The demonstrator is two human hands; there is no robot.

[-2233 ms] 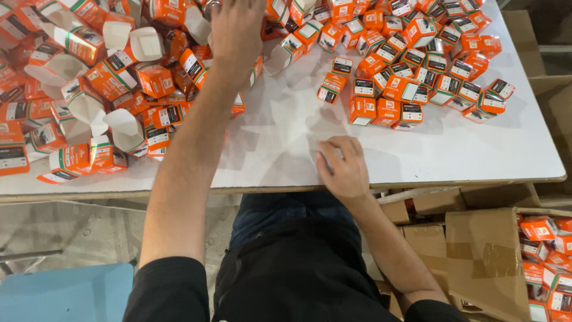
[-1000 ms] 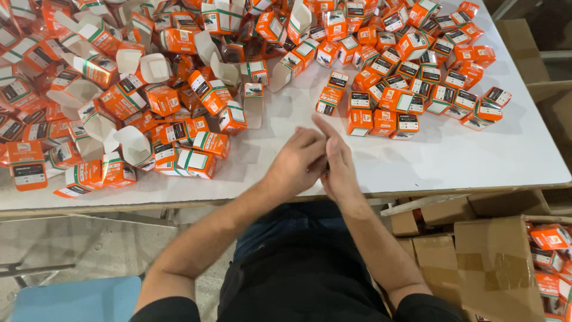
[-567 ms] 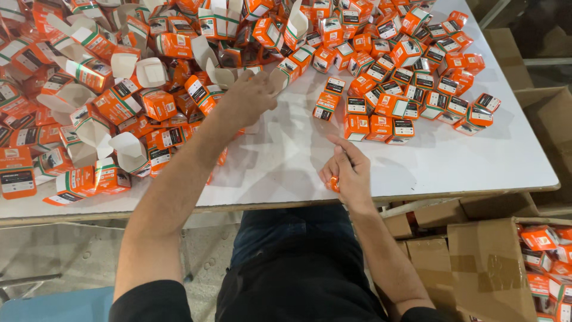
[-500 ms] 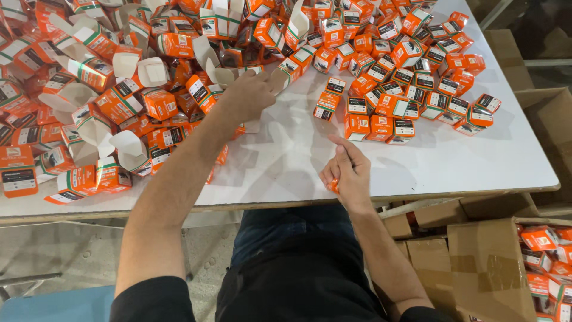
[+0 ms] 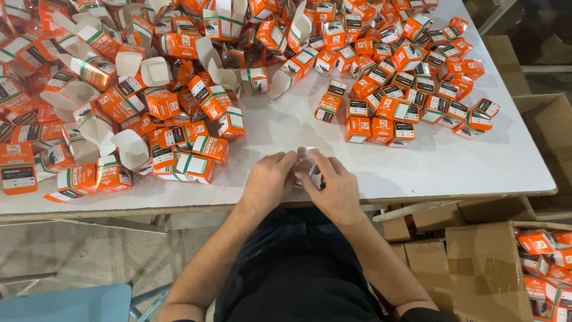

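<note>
Pulled my left hand [image 5: 269,182] back from the pile, so now it and my right hand [image 5: 335,188] are both pinched on one small carton [image 5: 306,170] at the white table's [image 5: 429,173] lower-middle edge. Could crush a flap if I squeeze crooked.

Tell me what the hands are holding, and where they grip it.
Both hands, left hand and right hand, hold one small box between them, fingers around its sides; mostly hidden.

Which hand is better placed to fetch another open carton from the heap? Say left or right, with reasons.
Left, probably. The left hand lies nearer the heap of open cartons, which spreads on that side. The right hand sits toward the closed boxes. Both now meet on a small box.
</note>
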